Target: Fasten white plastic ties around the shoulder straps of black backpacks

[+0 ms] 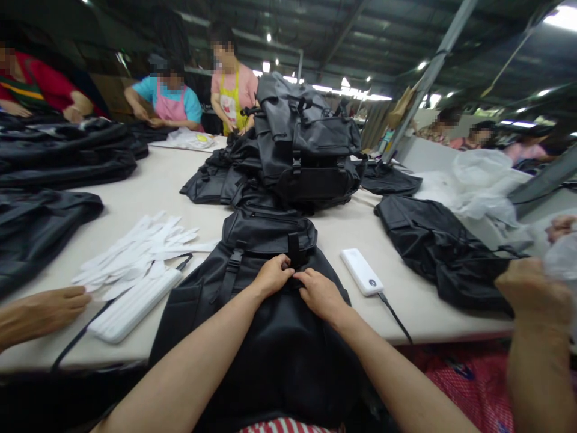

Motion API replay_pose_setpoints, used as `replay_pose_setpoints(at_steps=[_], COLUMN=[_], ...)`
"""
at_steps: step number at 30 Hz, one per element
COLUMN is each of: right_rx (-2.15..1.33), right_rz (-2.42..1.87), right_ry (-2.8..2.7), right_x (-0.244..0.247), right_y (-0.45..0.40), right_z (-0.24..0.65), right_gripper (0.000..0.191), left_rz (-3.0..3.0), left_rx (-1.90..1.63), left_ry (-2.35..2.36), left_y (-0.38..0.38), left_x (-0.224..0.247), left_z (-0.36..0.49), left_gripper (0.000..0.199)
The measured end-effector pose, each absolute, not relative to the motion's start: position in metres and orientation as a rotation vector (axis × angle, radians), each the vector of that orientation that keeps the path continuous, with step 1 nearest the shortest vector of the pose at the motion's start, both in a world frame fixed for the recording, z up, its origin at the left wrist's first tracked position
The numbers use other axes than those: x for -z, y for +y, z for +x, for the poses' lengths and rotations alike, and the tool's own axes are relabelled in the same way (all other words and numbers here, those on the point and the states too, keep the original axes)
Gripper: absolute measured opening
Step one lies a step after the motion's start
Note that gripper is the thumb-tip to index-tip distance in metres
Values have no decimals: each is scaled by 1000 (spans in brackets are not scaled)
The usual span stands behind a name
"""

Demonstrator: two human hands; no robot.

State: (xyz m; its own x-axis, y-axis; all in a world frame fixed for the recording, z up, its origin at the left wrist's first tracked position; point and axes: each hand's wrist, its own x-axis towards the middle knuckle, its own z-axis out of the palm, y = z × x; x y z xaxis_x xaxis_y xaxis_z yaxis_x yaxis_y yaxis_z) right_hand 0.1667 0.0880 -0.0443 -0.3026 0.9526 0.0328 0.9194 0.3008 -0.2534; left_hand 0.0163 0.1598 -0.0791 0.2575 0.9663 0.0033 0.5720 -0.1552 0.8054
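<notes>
A black backpack (270, 343) lies in front of me, its flap pointing away across the table. My left hand (273, 275) and my right hand (322, 293) meet at the lower end of the flap's right strap (294, 248), fingers pinched together on it. The fingers hide that strap's lower end. On the left side of the flap, another strap hangs with its black buckle (234, 262) fastened.
White strips (139, 249) and a white power bank (135, 307) lie left, beside another person's hand (45, 313). A second power bank (362, 272) lies right. Piled backpacks (306, 138) stand behind; another bag (437, 246) and a co-worker's hand (534, 285) are right.
</notes>
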Motion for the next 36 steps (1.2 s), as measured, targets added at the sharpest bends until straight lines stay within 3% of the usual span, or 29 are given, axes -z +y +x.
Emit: replay_pose_setpoints(at_steps=[10, 21, 25, 32, 36], right_rx=[239, 223, 70, -712, -736], right_rz=[-1495, -1385, -1331, -995, -1126], right_ry=[-2678, -2625, -2678, -2821, -2851], right_x=[55, 62, 53, 10, 4], right_y=[99, 106, 92, -20, -48], right_z=[165, 169, 166, 176, 183], right_gripper=[23, 22, 23, 14, 15], left_rz=[1911, 1930, 1926, 1882, 1838], left_rx=[-626, -611, -610, -601, -600], left_ry=[1469, 1493, 1511, 1502, 1441], left_y=[172, 170, 168, 170, 170], left_x=[77, 79, 80, 81, 84], left_z=[20, 18, 19, 19, 19], left_gripper=[16, 21, 20, 22, 24])
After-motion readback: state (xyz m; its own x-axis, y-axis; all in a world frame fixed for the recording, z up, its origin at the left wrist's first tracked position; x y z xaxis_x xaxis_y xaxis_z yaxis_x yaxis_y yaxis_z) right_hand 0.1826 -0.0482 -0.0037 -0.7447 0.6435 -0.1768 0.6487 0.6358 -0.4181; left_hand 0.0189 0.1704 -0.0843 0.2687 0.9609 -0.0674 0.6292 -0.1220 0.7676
